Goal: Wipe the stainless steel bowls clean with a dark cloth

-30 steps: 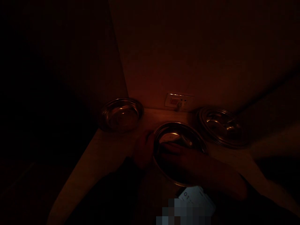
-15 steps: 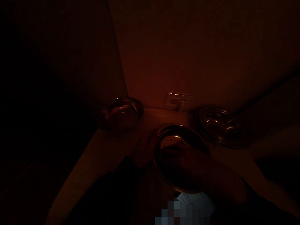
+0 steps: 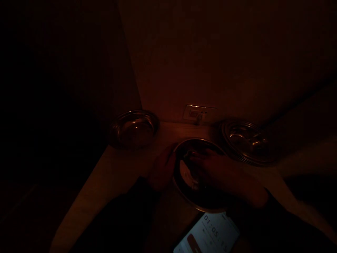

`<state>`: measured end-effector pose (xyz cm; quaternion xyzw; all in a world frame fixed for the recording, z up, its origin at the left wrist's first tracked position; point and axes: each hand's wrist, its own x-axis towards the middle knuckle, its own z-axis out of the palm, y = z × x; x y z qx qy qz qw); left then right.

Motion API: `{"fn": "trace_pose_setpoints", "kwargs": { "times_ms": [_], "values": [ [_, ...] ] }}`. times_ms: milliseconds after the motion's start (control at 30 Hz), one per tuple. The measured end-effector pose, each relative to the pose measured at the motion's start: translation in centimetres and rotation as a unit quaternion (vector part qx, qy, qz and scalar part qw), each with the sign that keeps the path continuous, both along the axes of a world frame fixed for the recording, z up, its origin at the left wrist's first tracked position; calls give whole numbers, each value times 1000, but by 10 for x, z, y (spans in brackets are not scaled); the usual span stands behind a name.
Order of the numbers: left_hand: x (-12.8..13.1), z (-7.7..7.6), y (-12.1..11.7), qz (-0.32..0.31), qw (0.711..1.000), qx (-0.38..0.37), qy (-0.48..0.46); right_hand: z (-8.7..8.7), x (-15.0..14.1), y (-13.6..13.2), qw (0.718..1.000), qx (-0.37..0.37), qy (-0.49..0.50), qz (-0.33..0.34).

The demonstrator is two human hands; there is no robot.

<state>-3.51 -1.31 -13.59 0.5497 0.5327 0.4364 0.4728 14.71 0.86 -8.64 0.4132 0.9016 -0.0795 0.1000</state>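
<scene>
The picture is very dark. A round, shiny metal dish [image 3: 201, 207] with a raised rim stands in front of me on the table. My left hand [image 3: 163, 168] grips its left rim, with the thumb side along the edge. Inside the dish is my right hand [image 3: 210, 163], fingers bent and pressed down towards the far inner side. A small pale edge shows by those fingertips; what they hold is too dark to make out. Below the dish lies a lit phone [image 3: 207, 232] showing a running timer.
Another metal dish [image 3: 134, 131] sits at the table's back left corner. Several stacked metal plates [image 3: 244, 142], the top one divided, stand at the back right. A wall socket [image 3: 199, 113] with a plug is behind the wooden table [image 3: 86, 196].
My right hand has moved within the dish towards its far side, baring a pale patch of the bottom. The left hand keeps its place on the rim. More of the phone screen shows.
</scene>
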Motion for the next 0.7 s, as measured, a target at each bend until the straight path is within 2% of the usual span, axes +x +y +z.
{"fn": "trace_pose_setpoints", "kwargs": {
  "times_ms": [100, 233, 400, 567, 700],
  "values": [
    [1, -1, 0, 25, 999, 7, 22, 0, -4, -6, 999, -3, 26, 40],
    [3, -3, -1, 42, 999, -1, 22, 0, -11, -17, 992, -45, 66, 102],
    [2, 1, -1, 65, 998, -22, 9, 2, -9, -21, 986, -93, 80, 116],
    [-5, 6, 2, 104, 992, -68, -20, 3, -7, -18, 982, -96, 94, 136],
    [-7, 6, 4, 109, 992, -66, -12, 1, -7, -17, 978, -106, 88, 158]
  ]
}}
